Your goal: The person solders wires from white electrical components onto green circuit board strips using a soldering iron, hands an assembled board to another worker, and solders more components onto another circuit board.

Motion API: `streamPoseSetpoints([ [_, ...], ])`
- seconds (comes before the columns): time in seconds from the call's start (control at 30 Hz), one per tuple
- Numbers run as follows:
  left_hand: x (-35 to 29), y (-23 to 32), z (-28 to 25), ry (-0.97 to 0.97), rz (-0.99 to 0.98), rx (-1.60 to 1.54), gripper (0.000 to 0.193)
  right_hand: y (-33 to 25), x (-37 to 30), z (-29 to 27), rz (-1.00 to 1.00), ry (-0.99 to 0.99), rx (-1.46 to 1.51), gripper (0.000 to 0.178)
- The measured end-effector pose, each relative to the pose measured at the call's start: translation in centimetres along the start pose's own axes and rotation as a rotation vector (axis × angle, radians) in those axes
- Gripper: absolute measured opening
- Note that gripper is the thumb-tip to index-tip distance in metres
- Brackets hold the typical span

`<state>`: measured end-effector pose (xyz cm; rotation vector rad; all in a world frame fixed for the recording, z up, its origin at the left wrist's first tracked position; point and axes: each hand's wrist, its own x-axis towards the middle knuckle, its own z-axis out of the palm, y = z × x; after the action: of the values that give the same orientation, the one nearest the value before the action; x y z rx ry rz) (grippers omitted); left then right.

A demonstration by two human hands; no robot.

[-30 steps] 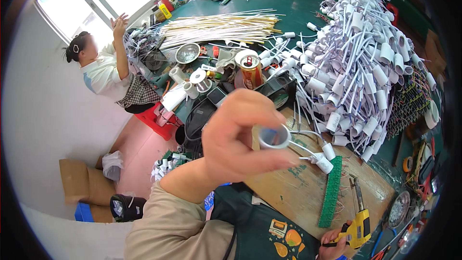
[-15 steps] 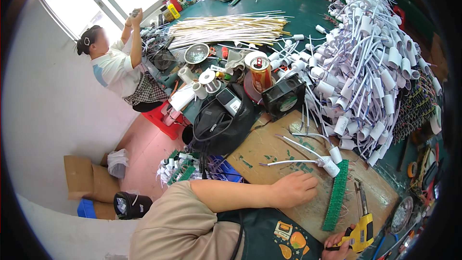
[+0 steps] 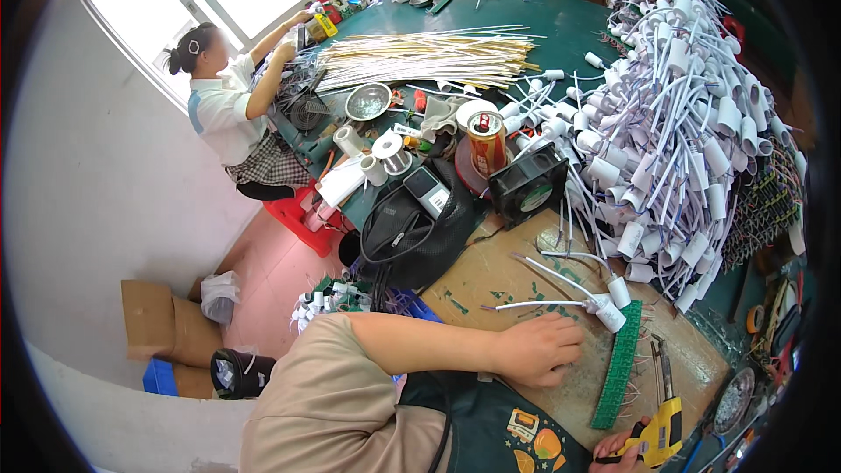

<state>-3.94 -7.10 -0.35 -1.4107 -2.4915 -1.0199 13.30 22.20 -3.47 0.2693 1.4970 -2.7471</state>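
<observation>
My left hand is over the worn brown board, its fingers curled together. Whether anything is in them is hidden. To its right lies a green circuit-board strip with thin wire ends along its side. White lamp holders with white leads lie at the strip's far end, a lead reaching left past my hand. At the lower right my right hand is wrapped round the handle of a yellow soldering gun. Its metal tip points away from me, beside the strip.
A large heap of wired lamp holders rises at the right. Beyond the board stand a small black fan, a drink can and a black bag. A metal dish sits far right. Two co-workers are at the table, left and far.
The view has shifted slightly. My left hand's fingers have bent down a little; my right hand still holds the soldering gun. The co-worker at left has lowered both raised hands toward the table.
</observation>
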Motion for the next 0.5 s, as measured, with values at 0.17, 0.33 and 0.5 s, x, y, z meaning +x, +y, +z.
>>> streamPoseSetpoints([
  [0.17, -0.2, -0.2, 0.2, 0.046, -0.005, -0.025, 0.022, -0.2, 0.1, 0.9, -0.049, 0.025, -0.012, 0.033],
  [0.33, -0.1, -0.1, 0.2, 0.043, -0.009, -0.020, 0.019, -0.5, 0.1, 1.3, -0.048, 0.019, -0.016, 0.031],
  [0.5, -0.1, -0.1, 0.4, 0.034, 0.012, 0.018, 0.019, -0.1, 0.1, 0.9, -0.042, 0.034, 0.022, 0.032],
])
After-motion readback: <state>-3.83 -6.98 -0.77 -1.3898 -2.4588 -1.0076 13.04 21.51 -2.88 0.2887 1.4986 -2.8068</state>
